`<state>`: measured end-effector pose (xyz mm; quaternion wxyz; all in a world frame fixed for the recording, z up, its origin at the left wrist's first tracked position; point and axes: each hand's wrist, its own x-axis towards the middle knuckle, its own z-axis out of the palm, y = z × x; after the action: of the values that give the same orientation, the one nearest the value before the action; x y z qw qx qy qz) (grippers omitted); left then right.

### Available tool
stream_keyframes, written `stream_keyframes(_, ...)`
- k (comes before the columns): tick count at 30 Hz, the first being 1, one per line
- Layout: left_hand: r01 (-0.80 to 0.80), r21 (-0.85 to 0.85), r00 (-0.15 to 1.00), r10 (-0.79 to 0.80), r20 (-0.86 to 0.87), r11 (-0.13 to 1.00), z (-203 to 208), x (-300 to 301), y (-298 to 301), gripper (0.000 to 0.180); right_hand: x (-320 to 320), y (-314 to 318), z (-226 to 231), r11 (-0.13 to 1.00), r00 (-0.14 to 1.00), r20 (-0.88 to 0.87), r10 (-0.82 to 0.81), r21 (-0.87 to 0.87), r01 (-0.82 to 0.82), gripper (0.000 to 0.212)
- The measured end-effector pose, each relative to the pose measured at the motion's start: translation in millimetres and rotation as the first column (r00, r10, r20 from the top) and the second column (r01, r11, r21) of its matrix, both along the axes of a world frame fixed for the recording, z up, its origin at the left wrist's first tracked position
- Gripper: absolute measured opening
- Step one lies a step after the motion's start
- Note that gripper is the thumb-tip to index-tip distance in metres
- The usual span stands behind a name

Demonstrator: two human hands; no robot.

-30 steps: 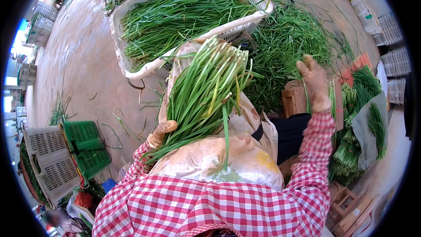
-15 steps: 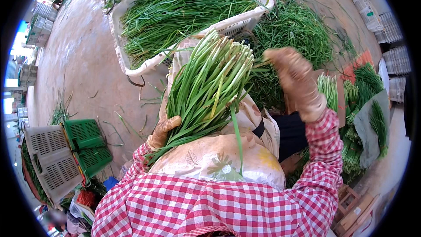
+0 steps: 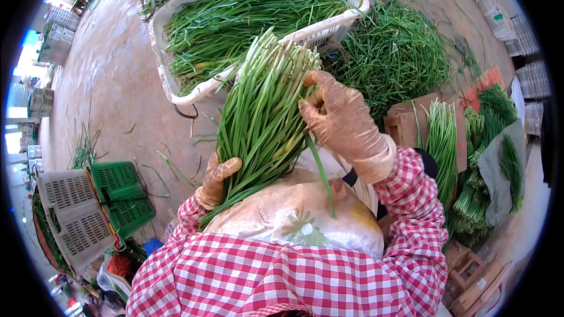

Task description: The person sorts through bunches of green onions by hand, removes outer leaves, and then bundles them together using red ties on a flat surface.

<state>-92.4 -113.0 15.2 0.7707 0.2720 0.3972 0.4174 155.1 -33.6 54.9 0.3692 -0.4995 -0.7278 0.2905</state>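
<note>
As the left hand (image 3: 218, 181) clasps a green bundle (image 3: 258, 111) at its near end, the right hand (image 3: 345, 118) curls at its right edge, any pinch unclear, white crate (image 3: 202, 90) beyond.

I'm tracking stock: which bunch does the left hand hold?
The central chive-like bunch, pale ends toward the white crate; the bunches at right are untouched.

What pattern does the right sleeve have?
The right sleeve has red and white checks (head view).
</note>
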Motion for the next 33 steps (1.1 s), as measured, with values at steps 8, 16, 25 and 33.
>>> stream_keyframes(8, -0.020, -0.148, 0.981, 0.048, 0.185, 0.989, -41, -11, -4, 0.056, 126, 56, -16, 0.763, 0.765, 0.403, -0.502, 0.624, 0.172, 0.019)
stream_keyframes(16, 0.027, -0.219, 0.948, 0.044, 0.314, 0.975, -65, -22, -5, 0.058, 70, 23, -1, 0.765, 0.977, -0.209, 0.050, -0.621, -0.172, 0.079)
stream_keyframes(25, 0.080, -0.179, 0.943, -0.016, 0.333, 0.981, -63, -15, -8, 0.075, 139, 20, 19, 0.774, 0.937, -0.034, 0.348, -0.554, -0.307, 0.032)
stream_keyframes(33, -0.064, -0.029, 0.957, 0.070, 0.281, 0.998, -40, -1, -6, 0.086, 205, -7, -46, 0.926, 0.942, 0.321, -0.101, -0.316, 0.207, 0.056)
